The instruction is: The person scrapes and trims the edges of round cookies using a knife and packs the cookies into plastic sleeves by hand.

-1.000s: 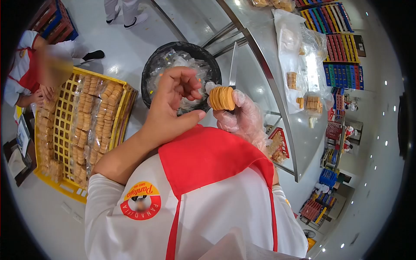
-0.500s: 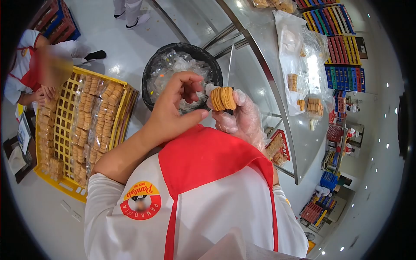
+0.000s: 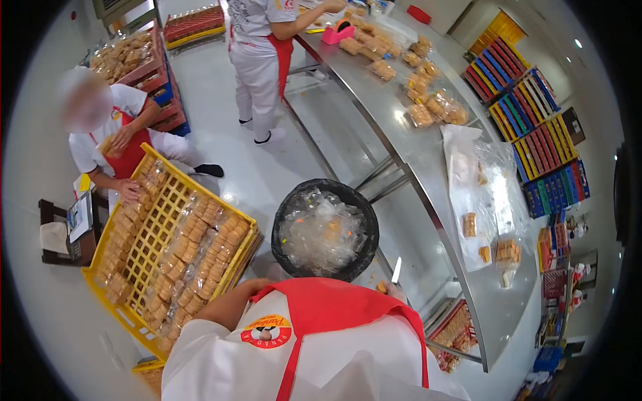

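Observation:
My right hand (image 3: pixel 397 292), in a clear plastic glove, is low at the right edge of my red apron (image 3: pixel 334 304). From it a knife blade (image 3: pixel 397 270) sticks up, and the edge of a round golden cookie (image 3: pixel 382 287) shows beside it. The apron hides most of this hand. My bare left hand (image 3: pixel 257 285) is at the left edge of the apron, its fingers out of sight behind the cloth. Just beyond both hands stands a black-lined bin (image 3: pixel 281 257) full of crumpled clear plastic bags (image 3: pixel 324 230).
On my left is a yellow crate (image 3: pixel 144 247) with rows of bagged cookies (image 3: pixel 217 257); a seated co-worker (image 3: pixel 124 113) touches its far side. A steel table (image 3: pixel 428 180) curves along my right, bearing plastic sheets and cookie packs (image 3: pixel 508 252). Another person (image 3: pixel 261 67) stands at its far end.
My view has lifted and swung left. Both hands have dropped from in front of my chest to the apron's edge. The cookie stack in my right hand is now mostly hidden.

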Demonstrator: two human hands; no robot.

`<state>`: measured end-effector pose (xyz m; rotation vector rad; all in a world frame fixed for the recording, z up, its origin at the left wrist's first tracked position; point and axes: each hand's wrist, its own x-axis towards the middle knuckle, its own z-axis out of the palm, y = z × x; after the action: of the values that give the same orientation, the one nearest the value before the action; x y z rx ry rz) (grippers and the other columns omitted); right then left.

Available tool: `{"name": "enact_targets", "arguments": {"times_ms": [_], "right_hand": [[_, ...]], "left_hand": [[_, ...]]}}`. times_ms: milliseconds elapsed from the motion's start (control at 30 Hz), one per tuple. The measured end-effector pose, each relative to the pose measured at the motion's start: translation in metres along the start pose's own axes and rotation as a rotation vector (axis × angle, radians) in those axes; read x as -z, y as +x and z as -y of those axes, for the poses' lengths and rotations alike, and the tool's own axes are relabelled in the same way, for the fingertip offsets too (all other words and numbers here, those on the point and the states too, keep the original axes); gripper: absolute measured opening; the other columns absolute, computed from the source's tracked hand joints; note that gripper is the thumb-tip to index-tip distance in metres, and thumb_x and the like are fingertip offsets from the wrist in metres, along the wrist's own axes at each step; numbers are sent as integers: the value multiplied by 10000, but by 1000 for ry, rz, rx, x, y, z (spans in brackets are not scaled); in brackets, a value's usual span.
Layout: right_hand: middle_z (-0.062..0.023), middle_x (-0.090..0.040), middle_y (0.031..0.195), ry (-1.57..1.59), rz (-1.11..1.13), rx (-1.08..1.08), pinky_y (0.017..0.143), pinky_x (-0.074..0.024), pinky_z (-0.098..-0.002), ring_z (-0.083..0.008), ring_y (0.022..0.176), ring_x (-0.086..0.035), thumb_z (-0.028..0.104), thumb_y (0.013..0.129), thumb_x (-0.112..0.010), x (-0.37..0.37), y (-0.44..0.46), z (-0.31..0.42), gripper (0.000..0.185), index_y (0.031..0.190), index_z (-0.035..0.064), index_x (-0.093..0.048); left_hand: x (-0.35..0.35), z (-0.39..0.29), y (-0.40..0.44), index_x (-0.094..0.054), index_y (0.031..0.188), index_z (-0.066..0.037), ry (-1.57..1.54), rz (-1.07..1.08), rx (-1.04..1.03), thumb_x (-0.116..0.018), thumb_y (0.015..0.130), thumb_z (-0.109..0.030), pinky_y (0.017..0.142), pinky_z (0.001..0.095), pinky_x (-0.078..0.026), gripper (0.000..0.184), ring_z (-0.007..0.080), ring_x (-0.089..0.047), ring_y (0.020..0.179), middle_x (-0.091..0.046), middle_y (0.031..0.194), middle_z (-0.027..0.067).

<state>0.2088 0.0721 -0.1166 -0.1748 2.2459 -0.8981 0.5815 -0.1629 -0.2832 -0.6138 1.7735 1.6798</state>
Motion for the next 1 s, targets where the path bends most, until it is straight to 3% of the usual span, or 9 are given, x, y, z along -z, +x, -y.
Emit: {"name": "enact_targets", "arguments": {"times_ms": [100, 233, 333, 433, 600, 733, 833, 933, 1000], "right_hand": [[-118, -631, 788, 32, -77, -95, 556, -444, -382, -219, 592, -572, 391, 803, -664, -6, 24, -62, 492, 1101, 3, -613], [-173, -678, 919, 7, -25, -138, 800, -482, -422, -298, 882, -641, 401, 771, -690, -15, -15, 3, 488, 1053, 4, -670], [-175, -688, 947, -80, -57, 1, 837, -478, -409, -298, 939, -643, 407, 770, -689, -23, -16, 2, 458, 1028, 29, -698], [-177, -689, 972, -191, -62, -41, 863, -478, -400, -293, 967, -644, 415, 774, -684, -24, -23, 0, 456, 1051, 53, -705], [-177, -703, 929, -52, -71, -138, 828, -501, -411, -318, 904, -665, 399, 782, -671, -28, -19, -65, 436, 1005, 26, -706], [-195, -708, 893, -96, -40, -190, 760, -525, -428, -329, 830, -683, 359, 789, -660, -18, -74, -37, 389, 974, 19, -708], [-212, -708, 908, -351, -254, -328, 735, -533, -439, -313, 822, -690, 307, 816, -629, -18, -86, -72, 323, 972, 37, -716], [-214, -709, 915, -484, -144, -251, 740, -533, -451, -338, 821, -688, 288, 811, -614, 6, -72, -159, 313, 980, 44, -714], [-208, -713, 902, -819, -101, 206, 747, -531, -463, -357, 825, -686, 318, 792, -626, 23, -27, -247, 336, 951, 36, -716]], "left_hand": [[3, -9, -1, -689, 1144, -64, -2, -100, 32, -672, 836, -379, 919, 383, -494, 440, 298, -660, 1050, -696, 1082, 189], [2, 12, 42, -739, 1001, -60, 117, -325, 32, -672, 835, -408, 806, 405, -527, 391, 307, -699, 956, -724, 978, 179], [-5, 30, 53, -745, 962, -51, 68, -452, 102, -663, 848, -449, 779, 420, -526, 422, 303, -704, 946, -723, 975, 186], [-10, 37, 52, -740, 958, -27, -41, -524, 108, -687, 835, -473, 804, 429, -519, 466, 323, -699, 947, -709, 979, 226], [-13, 85, 55, -728, 947, 26, -74, -485, -39, -730, 799, -432, 814, 435, -522, 481, 351, -699, 926, -709, 940, 237], [-27, 156, 53, -718, 879, 42, 34, -312, 331, -702, 807, -404, 791, 453, -525, 452, 378, -694, 915, -702, 896, 246], [-35, 174, 26, -716, 878, 43, 62, -256, 451, -700, 809, -399, 789, 452, -526, 448, 377, -694, 913, -702, 894, 247], [-22, 159, 28, -714, 877, 44, 77, -281, 395, -698, 811, -394, 787, 452, -527, 443, 376, -695, 911, -702, 891, 247], [-22, 146, 37, -712, 877, 45, 99, -280, 327, -696, 813, -390, 785, 451, -527, 440, 376, -696, 909, -702, 890, 247]]}}
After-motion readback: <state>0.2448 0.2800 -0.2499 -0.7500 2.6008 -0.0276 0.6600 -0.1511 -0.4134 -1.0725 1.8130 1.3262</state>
